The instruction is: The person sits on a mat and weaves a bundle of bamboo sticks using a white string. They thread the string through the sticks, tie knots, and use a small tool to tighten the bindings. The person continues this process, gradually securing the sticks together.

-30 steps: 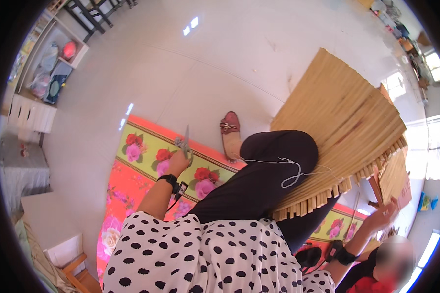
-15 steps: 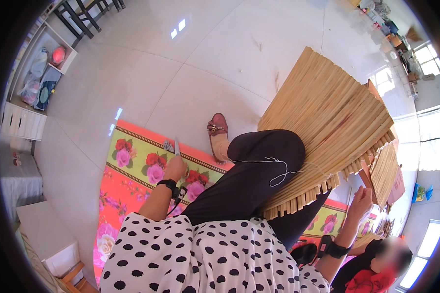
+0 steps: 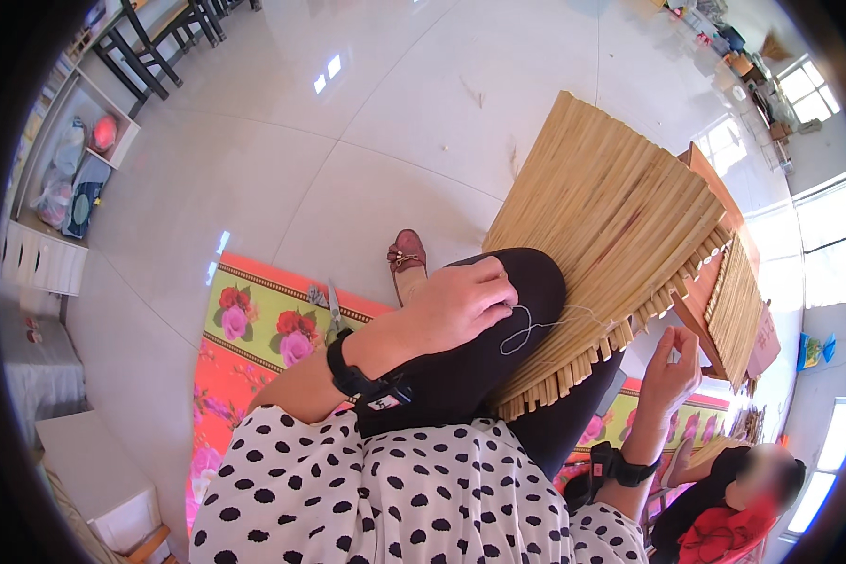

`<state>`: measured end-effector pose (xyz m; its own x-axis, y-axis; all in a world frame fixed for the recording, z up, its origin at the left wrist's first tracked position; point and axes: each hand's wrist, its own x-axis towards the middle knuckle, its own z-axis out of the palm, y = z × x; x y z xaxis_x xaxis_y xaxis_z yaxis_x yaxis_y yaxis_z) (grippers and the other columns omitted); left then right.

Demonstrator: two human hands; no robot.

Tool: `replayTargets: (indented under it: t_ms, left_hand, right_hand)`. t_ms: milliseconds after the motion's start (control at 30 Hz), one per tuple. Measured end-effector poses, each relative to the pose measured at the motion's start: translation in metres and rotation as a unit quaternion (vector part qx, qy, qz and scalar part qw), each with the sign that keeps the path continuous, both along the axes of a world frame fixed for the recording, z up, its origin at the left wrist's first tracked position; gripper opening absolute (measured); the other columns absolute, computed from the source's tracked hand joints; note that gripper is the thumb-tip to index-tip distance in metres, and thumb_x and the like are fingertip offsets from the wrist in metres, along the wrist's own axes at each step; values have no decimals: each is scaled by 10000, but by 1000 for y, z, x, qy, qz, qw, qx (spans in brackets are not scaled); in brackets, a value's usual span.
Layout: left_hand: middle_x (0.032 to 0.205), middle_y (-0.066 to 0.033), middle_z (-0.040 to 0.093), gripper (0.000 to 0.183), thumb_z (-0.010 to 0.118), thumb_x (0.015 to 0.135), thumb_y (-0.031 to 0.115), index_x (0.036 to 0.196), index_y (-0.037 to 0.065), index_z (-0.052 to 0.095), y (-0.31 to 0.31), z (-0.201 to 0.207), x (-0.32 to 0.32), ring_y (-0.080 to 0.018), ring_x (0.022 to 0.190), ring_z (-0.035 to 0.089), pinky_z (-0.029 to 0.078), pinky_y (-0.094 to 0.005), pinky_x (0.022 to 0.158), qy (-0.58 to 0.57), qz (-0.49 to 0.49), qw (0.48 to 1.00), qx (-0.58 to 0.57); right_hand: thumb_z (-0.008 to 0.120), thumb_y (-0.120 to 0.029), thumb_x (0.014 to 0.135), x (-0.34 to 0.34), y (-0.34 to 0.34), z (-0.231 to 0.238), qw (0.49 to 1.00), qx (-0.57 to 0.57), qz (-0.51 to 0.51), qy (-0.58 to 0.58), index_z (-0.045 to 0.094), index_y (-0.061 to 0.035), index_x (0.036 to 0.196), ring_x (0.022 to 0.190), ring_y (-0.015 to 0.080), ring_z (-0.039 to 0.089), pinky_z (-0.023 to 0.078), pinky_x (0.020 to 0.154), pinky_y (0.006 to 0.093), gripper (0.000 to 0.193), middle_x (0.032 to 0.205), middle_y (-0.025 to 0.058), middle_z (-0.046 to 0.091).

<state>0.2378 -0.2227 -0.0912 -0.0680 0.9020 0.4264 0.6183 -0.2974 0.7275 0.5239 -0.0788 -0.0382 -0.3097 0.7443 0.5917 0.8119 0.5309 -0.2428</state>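
A mat of narrow tan reed strips (image 3: 611, 188) lies slanted across my right leg, its cut ends fanned unevenly along the near edge. My left hand (image 3: 465, 299) is above my left knee, fingers pinched on a thin white thread (image 3: 528, 327). That thread loops loosely over the dark trouser leg and runs toward the strips. Just right of the strip ends is my right hand (image 3: 672, 371), raised with thumb and fingertips pressed together; anything between them is too small to make out. A metal bladed tool, seemingly scissors (image 3: 334, 303), rests on the flowered cloth beyond my left forearm.
Red and green flowered cloth (image 3: 240, 348) spreads beneath me. Behind the reed mat stands a brown wooden table (image 3: 707, 315) bearing another strip panel (image 3: 733, 299). A person in dark and red clothing (image 3: 724, 526) sits at lower right. Shelves (image 3: 42, 188) line the left side.
My left hand has left the bladed tool on the cloth, moved right to my knee and taken the thread. My right hand has shifted slightly up and left, fingers still pinched.
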Motion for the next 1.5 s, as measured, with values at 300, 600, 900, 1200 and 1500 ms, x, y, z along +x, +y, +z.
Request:
replayTargets:
  t_ms: [300, 600, 900, 1200, 1500]
  left_hand:
    - [807, -30, 620, 39, 595, 921, 24, 893, -3, 598, -16, -12, -26, -78, 710, 608, 488, -242, 633, -379, 74, 917, -100]
    - [976, -155, 649, 152, 599, 914, 161, 990, 34, 565, -54, -88, -128, -231, 778, 656, 526, -359, 697, -106, 330, 907, -239]
    - [1192, -188, 576, 490, 724, 778, 166, 1238, 100, 570, -84, -155, -96, -364, 1133, 539, 456, -440, 954, 43, 172, 885, -430]
    - [801, -173, 665, 286, 694, 801, 318, 881, 44, 664, -62, -195, -20, -362, 771, 650, 501, -465, 676, -71, 133, 944, -292]
    - [760, -186, 657, 209, 659, 810, 280, 844, 74, 674, -52, -186, -22, -399, 742, 642, 506, -489, 645, -8, 177, 947, -269]
  right_hand:
    - [633, -141, 915, 16, -1, -7, 1000, 7, -1, 1, 625, -31, 858, 670, 243, 646, 485, 620, 355, 125, 742, 100, 650]
    - [576, -203, 970, 18, -5, -7, 999, -28, -14, 29, 576, -45, 791, 624, 221, 661, 485, 573, 346, 239, 708, 85, 667]
    - [539, -246, 996, 24, 8, -11, 997, -53, -35, 36, 608, -54, 947, 692, 139, 666, 517, 625, 275, 210, 800, 59, 675]
    - [530, -206, 994, 21, 15, -12, 997, -40, -21, 57, 597, -33, 1110, 743, 121, 645, 522, 677, 245, 219, 899, 68, 700]
    - [601, -163, 949, 11, 4, -9, 999, -21, -4, 33, 643, -41, 1022, 747, 139, 654, 521, 649, 257, 148, 886, 63, 691]
